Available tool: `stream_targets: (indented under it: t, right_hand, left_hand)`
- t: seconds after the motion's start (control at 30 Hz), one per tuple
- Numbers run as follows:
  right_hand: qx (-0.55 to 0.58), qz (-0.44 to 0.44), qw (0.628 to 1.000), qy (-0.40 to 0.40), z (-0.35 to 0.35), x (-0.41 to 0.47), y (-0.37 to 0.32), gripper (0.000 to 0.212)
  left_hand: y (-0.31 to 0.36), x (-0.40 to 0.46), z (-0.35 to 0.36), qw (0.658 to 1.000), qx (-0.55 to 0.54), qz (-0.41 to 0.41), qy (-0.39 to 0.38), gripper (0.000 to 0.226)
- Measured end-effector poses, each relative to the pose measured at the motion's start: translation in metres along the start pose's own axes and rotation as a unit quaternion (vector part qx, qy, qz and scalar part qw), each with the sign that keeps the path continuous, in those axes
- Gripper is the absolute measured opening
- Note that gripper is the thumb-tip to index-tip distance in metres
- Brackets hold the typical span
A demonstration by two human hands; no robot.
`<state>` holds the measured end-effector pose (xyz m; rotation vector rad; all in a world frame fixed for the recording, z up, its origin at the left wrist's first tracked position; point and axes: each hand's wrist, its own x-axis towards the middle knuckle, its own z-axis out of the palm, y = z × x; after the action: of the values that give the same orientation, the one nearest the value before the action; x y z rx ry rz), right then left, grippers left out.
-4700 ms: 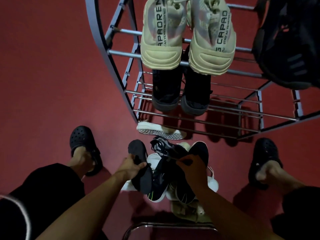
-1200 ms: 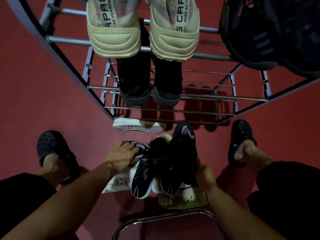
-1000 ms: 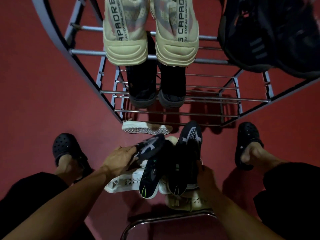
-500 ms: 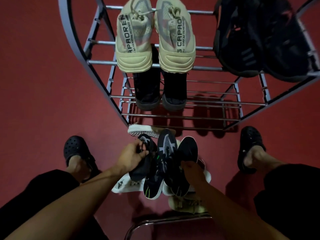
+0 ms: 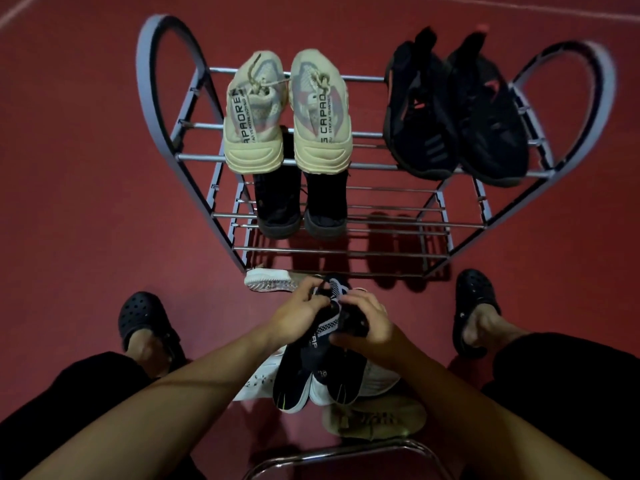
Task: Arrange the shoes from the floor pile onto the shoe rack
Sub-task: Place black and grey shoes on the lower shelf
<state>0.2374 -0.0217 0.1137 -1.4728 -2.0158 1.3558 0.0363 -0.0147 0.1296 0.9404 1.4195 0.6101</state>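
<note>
Floor (image 5: 86,202): red, bare around the work area. Person seated, a black clog on each foot.

Shoe rack (image 5: 346,233): metal bars, arched ends, at 12 o'clock from the hands. Top tier holds a beige pair (image 5: 287,112) at its left half and a black pair (image 5: 457,112) at its right half. Middle tier holds a dark pair (image 5: 301,206) under the beige one; the rest of that tier, toward 3 o'clock, is bare bars. Bottom tier looks bare.

Floor pile (image 5: 346,386): between the feet, just in front of the rack. A white sole lies at its 11 o'clock edge, white shoes beneath, an olive shoe at 6 o'clock.

Black shoes (image 5: 329,341), dark knit with white soles: toes hang toward 6 o'clock. Left hand (image 5: 298,317) and right hand (image 5: 367,327) both have fingers curled closed on the heel ends, hands nearly touching. Whether each hand has its own shoe I cannot tell.

Judgement: step in hand is lifting this pair clear of the pile. To do well: keep one shoe per hand, lift straight up so laces do not drag the white shoes, turn the shoes level, set soles across two bars in the middle tier gap, side by side, matching the shelved pairs.
</note>
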Motion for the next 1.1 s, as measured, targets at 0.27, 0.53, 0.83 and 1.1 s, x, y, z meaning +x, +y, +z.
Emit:
stream_targets:
  t: [0.27,0.53,0.83,1.1]
  right_hand:
    - [0.327,0.265,0.904,0.071,-0.001,0.021,0.019,0.075]
    - [0.16,0.252,0.942,0.152,-0.005,0.041,0.06,0.024]
    - [0.04,0.308,0.945,0.099,0.011,0.087,0.12,0.035]
    - [-0.028,0.211,0.977,0.029,0.001,0.137,0.137,0.053]
  left_hand:
    - [-0.004,-0.001,0.028,0.989,-0.068,-0.024,-0.129,0.035]
    - [-0.023,0.016,0.044,0.979,-0.071,-0.052,-0.183,0.032]
    - [-0.116,0.079,0.004,0.977,-0.014,-0.149,0.149,0.013]
    - [-0.123,0.128,0.004,0.97,-0.025,-0.201,0.136,0.063]
